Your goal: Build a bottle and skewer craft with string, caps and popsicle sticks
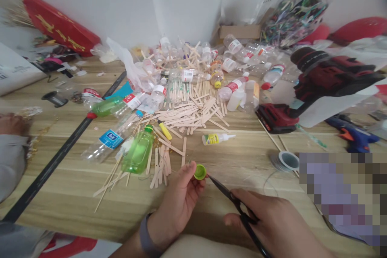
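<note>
Between the thumb and fingers of my left hand (183, 201) is a small green bottle cap (200, 172), its hollow side facing up toward me. My right hand (269, 217) grips black-handled scissors (224, 190), with the blades pointing up and left. The blade tip is close to the cap's right edge; whether it touches cannot be made out. Just beyond the cap, a glue bottle with a yellow label (214, 138) lies on its side. A green plastic bottle (137, 151) lies to the left, beside scattered wooden craft sticks (160, 165).
Plastic bottles (236, 86) and more sticks crowd the table's back. To the right are a red-black cordless drill (320, 84), a blue glue gun (353, 133) and a wire spool (286, 161). A black strip (60, 153) crosses the left side, near another person's hand (13, 124).
</note>
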Demonstrator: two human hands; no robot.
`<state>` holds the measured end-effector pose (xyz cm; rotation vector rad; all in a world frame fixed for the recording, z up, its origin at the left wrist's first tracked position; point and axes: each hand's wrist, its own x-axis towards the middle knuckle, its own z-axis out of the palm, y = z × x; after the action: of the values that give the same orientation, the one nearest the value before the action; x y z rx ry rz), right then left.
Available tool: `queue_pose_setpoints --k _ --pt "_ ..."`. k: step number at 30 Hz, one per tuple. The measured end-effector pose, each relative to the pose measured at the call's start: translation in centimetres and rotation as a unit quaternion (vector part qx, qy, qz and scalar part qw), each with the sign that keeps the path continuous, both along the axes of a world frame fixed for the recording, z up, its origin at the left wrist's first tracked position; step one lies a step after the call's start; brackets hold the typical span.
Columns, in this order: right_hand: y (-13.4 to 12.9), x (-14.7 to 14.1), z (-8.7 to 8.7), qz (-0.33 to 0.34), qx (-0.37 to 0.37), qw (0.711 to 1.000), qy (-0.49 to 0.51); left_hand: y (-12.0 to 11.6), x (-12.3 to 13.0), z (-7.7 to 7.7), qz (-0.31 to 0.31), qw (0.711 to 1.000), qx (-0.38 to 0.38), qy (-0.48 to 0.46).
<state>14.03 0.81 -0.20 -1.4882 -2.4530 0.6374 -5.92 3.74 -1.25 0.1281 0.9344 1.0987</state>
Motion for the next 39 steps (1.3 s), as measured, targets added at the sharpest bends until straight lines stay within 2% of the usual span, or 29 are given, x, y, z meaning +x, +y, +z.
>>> queue_pose_setpoints --k 3,5,11,13,15,18,20,21,23,24,25,26,27,29,31,32,33,35,38,39 --pt "0.1 -0.3 -0.2 0.016 0.094 0.995 -0.043 -0.1 0.0 0.1 0.005 1.000 0.013 0.009" --pt "0.2 -0.6 -0.3 0.028 0.129 0.989 -0.070 -0.2 0.1 0.2 0.003 1.000 0.026 0.013" --pt "0.1 -1.1 -0.5 0.041 0.129 0.983 -0.127 -0.4 0.0 0.0 -0.022 0.998 0.048 0.031" --pt "0.1 -1.1 -0.4 0.034 0.107 0.986 -0.120 -0.5 0.0 -0.2 -0.028 0.997 0.055 0.043" --pt "0.2 -1.2 0.0 0.019 0.050 0.995 -0.087 -0.6 0.0 -0.3 -0.033 0.996 0.068 0.057" --pt "0.6 -1.2 1.2 -0.013 -0.115 0.993 0.034 -0.7 -0.1 -0.1 -0.045 0.991 0.097 0.079" --pt "0.9 -1.1 1.9 -0.040 -0.255 0.954 0.152 -0.8 -0.3 0.2 -0.071 0.982 0.140 0.105" --pt "1.0 -1.0 2.1 -0.054 -0.325 0.920 0.211 -0.9 -0.4 0.4 -0.087 0.975 0.167 0.120" --pt "1.1 -0.7 2.2 -0.074 -0.450 0.833 0.312 -0.9 -0.5 0.7 -0.115 0.958 0.219 0.148" --pt "1.1 -0.6 2.1 -0.079 -0.492 0.794 0.349 -0.9 -0.6 0.8 -0.123 0.951 0.236 0.159" --pt "1.1 -0.5 2.0 -0.079 -0.516 0.768 0.372 -0.8 -0.6 0.8 -0.125 0.947 0.245 0.169" --pt "1.0 -0.4 1.8 -0.074 -0.521 0.760 0.381 -0.8 -0.7 0.7 -0.119 0.946 0.244 0.178" --pt "1.0 -0.3 1.6 -0.068 -0.505 0.776 0.373 -0.7 -0.7 0.5 -0.103 0.948 0.234 0.189" --pt "1.1 -0.1 1.1 -0.059 -0.403 0.860 0.309 -0.6 -0.9 0.0 -0.057 0.954 0.200 0.218" --pt "1.3 0.3 0.3 -0.070 -0.235 0.947 0.206 -0.4 -1.2 -0.5 -0.040 0.946 0.179 0.268" --pt "1.4 0.5 -0.2 -0.088 -0.147 0.973 0.154 -0.4 -1.3 -0.7 -0.058 0.933 0.182 0.305" --pt "1.5 0.8 -0.7 -0.106 -0.072 0.986 0.109 -0.4 -1.4 -0.9 -0.090 0.911 0.197 0.350" --pt "1.7 1.4 -1.8 -0.121 0.017 0.991 0.052 -0.5 -1.6 -1.1 -0.170 0.839 0.259 0.448" --pt "1.8 1.9 -2.9 -0.086 0.055 0.994 0.029 -0.5 -1.5 -1.5 -0.258 0.684 0.365 0.577" --pt "1.8 2.0 -3.1 -0.077 0.065 0.995 0.021 -0.4 -1.5 -1.7 -0.274 0.644 0.386 0.601"
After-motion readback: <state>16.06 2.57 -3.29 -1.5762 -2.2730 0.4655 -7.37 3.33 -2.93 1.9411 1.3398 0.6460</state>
